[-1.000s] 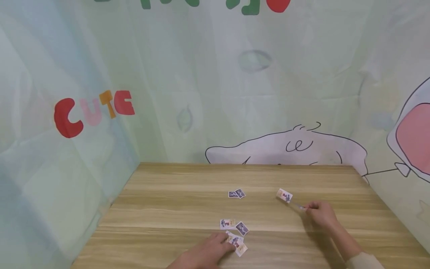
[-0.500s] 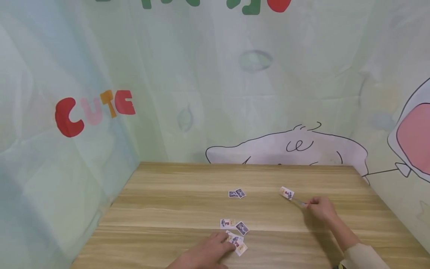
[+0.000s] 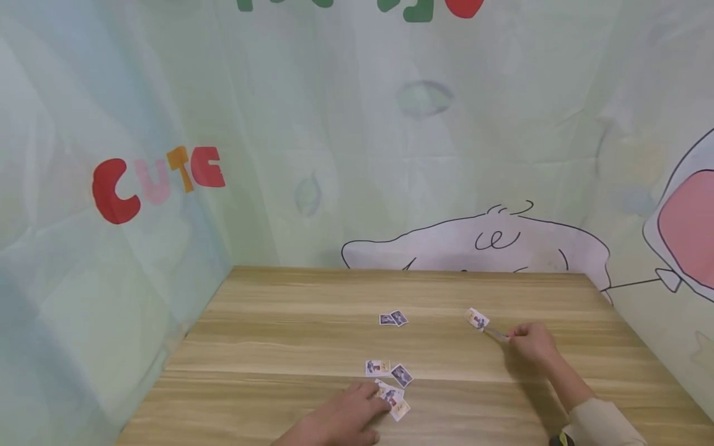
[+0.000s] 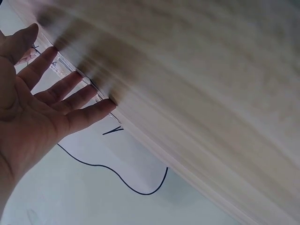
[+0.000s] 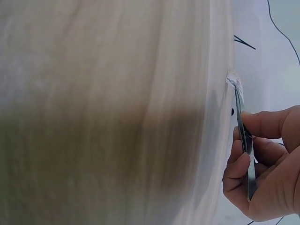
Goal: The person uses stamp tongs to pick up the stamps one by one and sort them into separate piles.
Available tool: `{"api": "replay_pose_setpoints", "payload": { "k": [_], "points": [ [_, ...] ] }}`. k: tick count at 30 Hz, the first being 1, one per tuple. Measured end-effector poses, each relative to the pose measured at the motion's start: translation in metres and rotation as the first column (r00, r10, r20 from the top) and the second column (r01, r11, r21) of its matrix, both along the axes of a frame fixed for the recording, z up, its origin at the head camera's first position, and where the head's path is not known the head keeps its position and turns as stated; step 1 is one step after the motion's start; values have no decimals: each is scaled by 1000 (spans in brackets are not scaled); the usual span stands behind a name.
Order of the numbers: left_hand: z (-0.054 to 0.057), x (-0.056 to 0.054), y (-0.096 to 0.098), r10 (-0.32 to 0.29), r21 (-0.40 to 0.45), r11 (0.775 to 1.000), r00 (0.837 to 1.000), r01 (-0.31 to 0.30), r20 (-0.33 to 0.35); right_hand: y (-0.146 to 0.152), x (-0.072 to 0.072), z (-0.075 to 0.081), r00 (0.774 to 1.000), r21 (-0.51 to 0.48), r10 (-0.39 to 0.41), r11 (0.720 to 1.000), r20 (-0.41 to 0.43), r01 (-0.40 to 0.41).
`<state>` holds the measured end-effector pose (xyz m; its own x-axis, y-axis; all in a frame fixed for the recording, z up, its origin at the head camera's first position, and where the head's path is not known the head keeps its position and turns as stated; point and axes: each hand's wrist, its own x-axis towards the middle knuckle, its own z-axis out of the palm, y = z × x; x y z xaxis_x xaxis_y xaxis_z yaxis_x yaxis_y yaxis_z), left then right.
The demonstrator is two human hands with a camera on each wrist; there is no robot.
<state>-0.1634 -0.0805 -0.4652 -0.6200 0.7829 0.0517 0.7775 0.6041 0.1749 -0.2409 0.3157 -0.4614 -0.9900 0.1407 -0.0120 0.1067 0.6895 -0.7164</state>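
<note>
My right hand (image 3: pixel 534 344) pinches a pair of metal tweezers (image 5: pixel 245 136) between thumb and fingers. At the tweezers' tips is a small picture card (image 3: pixel 478 319) with a white border and coloured figures, over the right part of the table. My left hand (image 3: pixel 348 414) lies low over the near middle with its fingers spread and nearly straight, as the left wrist view shows. Its fingertips (image 4: pixel 108 104) rest at the table top, at the edge of overlapping coloured cards (image 3: pixel 389 394). Just beyond these are another coloured card (image 3: pixel 377 368) and a dark picture card (image 3: pixel 401 375).
Two dark picture cards (image 3: pixel 393 318) overlap farther back at the middle of the wooden table (image 3: pixel 279 347). Behind the table hangs a printed cloth backdrop (image 3: pixel 346 136) with cartoon drawings and letters; it also runs along the left side.
My right hand has moved slightly up and away with the tweezers, and the card at their tips has shifted a little right and farther back. The left hand has stayed in place.
</note>
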Motion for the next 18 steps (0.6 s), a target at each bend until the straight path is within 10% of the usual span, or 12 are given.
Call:
{"api": "replay_pose_setpoints", "payload": {
  "k": [18],
  "points": [
    [1,0,1,4,9,1000,1000,-4,-10,-3,7,0,999,29,31,999,-15,-31]
  ]
}}
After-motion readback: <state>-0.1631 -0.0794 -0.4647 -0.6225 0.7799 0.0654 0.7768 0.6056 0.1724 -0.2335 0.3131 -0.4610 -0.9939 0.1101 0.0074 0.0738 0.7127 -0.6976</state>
